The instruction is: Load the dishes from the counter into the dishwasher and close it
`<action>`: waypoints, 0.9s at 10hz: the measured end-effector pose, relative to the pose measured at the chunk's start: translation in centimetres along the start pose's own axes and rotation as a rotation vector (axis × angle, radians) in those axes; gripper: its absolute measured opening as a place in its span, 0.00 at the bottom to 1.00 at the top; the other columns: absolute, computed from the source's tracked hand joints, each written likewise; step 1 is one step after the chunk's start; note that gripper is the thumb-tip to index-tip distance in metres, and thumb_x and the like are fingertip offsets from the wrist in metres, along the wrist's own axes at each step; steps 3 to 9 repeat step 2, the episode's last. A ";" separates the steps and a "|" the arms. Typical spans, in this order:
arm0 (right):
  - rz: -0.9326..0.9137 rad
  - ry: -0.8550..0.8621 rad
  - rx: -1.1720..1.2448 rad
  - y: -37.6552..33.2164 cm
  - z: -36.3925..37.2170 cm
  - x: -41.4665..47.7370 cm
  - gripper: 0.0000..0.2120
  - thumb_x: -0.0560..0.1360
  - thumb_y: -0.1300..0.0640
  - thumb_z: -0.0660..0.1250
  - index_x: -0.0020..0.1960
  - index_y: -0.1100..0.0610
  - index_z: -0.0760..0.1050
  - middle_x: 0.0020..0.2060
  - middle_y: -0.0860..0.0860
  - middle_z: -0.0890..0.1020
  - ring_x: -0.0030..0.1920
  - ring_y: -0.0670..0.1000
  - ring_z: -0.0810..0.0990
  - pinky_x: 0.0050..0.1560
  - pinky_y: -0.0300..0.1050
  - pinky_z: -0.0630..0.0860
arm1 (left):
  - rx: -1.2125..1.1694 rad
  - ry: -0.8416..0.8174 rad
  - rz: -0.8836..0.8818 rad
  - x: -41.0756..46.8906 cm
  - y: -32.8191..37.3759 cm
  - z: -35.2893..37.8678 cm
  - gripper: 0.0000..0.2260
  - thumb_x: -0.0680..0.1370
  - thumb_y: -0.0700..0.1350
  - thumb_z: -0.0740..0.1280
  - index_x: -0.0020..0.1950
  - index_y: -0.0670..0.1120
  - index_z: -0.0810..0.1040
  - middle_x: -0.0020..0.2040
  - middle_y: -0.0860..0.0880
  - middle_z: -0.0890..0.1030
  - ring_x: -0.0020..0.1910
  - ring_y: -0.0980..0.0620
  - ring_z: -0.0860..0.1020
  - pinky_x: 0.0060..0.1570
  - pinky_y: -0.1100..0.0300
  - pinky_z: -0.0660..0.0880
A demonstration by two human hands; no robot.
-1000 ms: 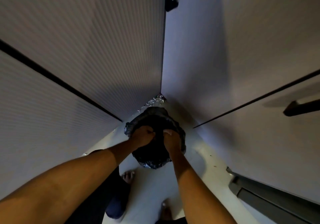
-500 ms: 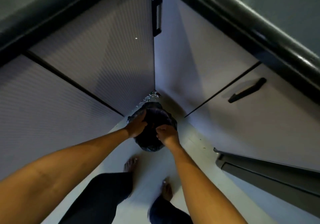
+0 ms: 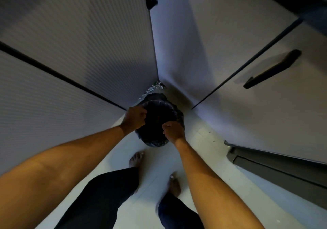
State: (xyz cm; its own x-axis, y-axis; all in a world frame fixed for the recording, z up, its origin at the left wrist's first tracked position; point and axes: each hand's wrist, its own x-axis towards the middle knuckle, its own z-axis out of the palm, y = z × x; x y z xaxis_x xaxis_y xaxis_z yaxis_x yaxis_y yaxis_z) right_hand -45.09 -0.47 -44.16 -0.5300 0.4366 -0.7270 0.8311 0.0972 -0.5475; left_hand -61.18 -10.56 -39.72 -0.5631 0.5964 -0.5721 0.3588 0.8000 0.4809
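Note:
A small bin lined with a black plastic bag (image 3: pixel 160 112) stands on the floor in the corner where two runs of cabinets meet. My left hand (image 3: pixel 135 118) is closed on the bag's left rim. My right hand (image 3: pixel 173 130) is closed on the bag's near right rim. No dishes are in view. At the lower right a dark panel (image 3: pixel 276 165) juts out low from the cabinets; it may be the dishwasher's door, but I cannot tell.
Grey ribbed cabinet fronts (image 3: pixel 74 55) rise on the left, smooth ones with a black handle (image 3: pixel 272 69) on the right. Crumpled foil (image 3: pixel 155 88) lies behind the bin. My bare feet (image 3: pixel 136 159) stand on the pale floor just short of the bin.
My hands have spread from the bag's centre to its rim, left and right. The view has shifted as my head moved, and my legs are now visible.

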 end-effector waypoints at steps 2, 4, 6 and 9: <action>-0.022 0.052 0.073 -1.6 -0.9 -4.0 0.12 0.80 0.50 0.63 0.43 0.52 0.81 0.51 0.56 0.85 0.54 0.59 0.82 0.54 0.49 0.76 | 0.097 0.057 -0.169 -5.4 -0.6 -2.0 0.24 0.78 0.62 0.63 0.46 0.42 0.83 0.43 0.41 0.84 0.44 0.41 0.83 0.49 0.49 0.79; -0.022 0.052 0.073 -1.6 -0.9 -4.0 0.12 0.80 0.50 0.63 0.43 0.52 0.81 0.51 0.56 0.85 0.54 0.59 0.82 0.54 0.49 0.76 | 0.097 0.057 -0.169 -5.4 -0.6 -2.0 0.24 0.78 0.62 0.63 0.46 0.42 0.83 0.43 0.41 0.84 0.44 0.41 0.83 0.49 0.49 0.79; -0.022 0.052 0.073 -1.6 -0.9 -4.0 0.12 0.80 0.50 0.63 0.43 0.52 0.81 0.51 0.56 0.85 0.54 0.59 0.82 0.54 0.49 0.76 | 0.097 0.057 -0.169 -5.4 -0.6 -2.0 0.24 0.78 0.62 0.63 0.46 0.42 0.83 0.43 0.41 0.84 0.44 0.41 0.83 0.49 0.49 0.79; -0.022 0.052 0.073 -1.6 -0.9 -4.0 0.12 0.80 0.50 0.63 0.43 0.52 0.81 0.51 0.56 0.85 0.54 0.59 0.82 0.54 0.49 0.76 | 0.097 0.057 -0.169 -5.4 -0.6 -2.0 0.24 0.78 0.62 0.63 0.46 0.42 0.83 0.43 0.41 0.84 0.44 0.41 0.83 0.49 0.49 0.79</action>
